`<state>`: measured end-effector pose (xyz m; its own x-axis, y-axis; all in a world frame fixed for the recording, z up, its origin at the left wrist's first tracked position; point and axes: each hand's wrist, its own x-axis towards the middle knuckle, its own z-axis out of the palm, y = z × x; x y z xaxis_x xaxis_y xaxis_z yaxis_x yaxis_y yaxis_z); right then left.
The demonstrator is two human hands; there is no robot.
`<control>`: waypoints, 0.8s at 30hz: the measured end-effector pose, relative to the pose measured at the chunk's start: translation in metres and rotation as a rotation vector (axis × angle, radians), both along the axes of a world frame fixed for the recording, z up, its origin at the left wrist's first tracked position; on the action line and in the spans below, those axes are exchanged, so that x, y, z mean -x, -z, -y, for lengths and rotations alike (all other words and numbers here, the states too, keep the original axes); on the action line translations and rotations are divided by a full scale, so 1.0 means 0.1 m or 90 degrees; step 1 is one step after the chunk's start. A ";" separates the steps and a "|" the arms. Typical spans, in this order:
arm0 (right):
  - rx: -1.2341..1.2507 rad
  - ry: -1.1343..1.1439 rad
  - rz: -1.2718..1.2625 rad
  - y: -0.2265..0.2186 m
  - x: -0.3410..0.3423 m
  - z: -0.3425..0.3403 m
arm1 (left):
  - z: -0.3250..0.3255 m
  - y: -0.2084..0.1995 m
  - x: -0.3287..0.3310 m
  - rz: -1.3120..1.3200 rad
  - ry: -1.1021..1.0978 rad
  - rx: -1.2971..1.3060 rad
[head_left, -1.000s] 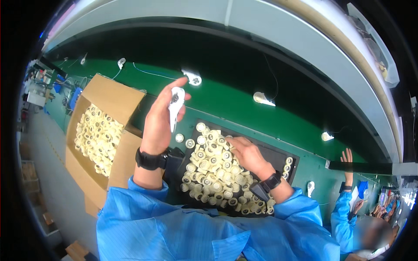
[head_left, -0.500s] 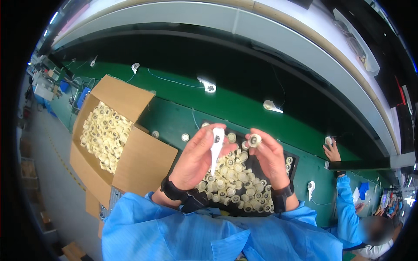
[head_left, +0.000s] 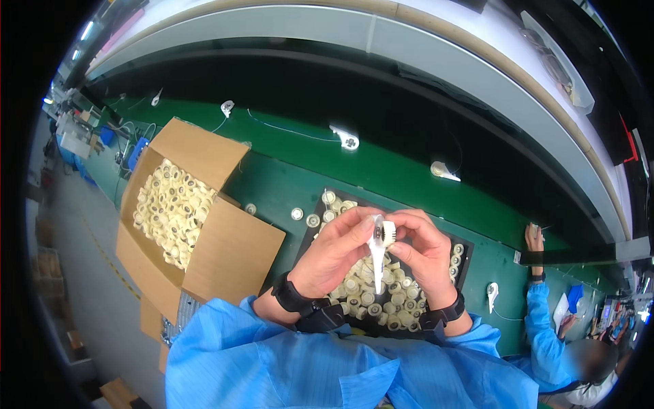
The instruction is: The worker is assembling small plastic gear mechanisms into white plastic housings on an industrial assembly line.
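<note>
My left hand [head_left: 334, 253] pinches a white plastic handle-shaped part [head_left: 379, 269] by its rounded head, the narrow tapered end pointing down. In my right hand [head_left: 426, 253] is a cream toothed gear [head_left: 389, 234], gripped between thumb and fingers. The gear sits right against the head of the white part; whether it is seated in it I cannot tell. Below both hands lies a black tray [head_left: 462, 276] heaped with loose cream gears [head_left: 368, 298], and several stand in a row along its right side.
An open cardboard box [head_left: 235, 255] full of cream gears stands at the left. White parts with thin cords, one of them here [head_left: 348, 140], lie along the green belt [head_left: 293, 129]. Loose gears [head_left: 297, 213] rest beside the tray. A co-worker's hand [head_left: 535, 238] is at the right.
My hands have come together, bringing the gear up against the white part's head. White parts on the belt have shifted right. The co-worker's hand has moved slightly.
</note>
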<state>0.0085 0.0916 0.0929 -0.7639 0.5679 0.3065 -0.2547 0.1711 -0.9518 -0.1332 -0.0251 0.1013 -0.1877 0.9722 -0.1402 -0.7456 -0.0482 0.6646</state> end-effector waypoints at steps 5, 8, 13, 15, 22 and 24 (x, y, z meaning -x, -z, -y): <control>-0.004 0.022 0.007 -0.03 0.01 0.06 | 0.03 0.03 0.00 0.002 0.007 -0.048; -0.093 0.059 0.039 -0.04 -0.01 0.09 | 0.07 0.01 0.01 -0.008 0.010 -0.053; -0.327 0.067 0.023 -0.12 -0.01 0.15 | 0.14 0.10 0.07 -0.038 0.059 -0.036; -0.376 0.061 0.013 -0.08 0.01 0.18 | 0.17 0.14 0.06 -0.024 0.071 -0.025; 0.019 -0.011 -0.078 -0.12 0.16 0.17 | -0.03 -0.06 0.01 -0.103 -0.071 -0.093; 0.090 -0.024 -0.045 -0.04 0.24 0.14 | -0.26 0.01 0.04 -0.223 -0.102 -0.117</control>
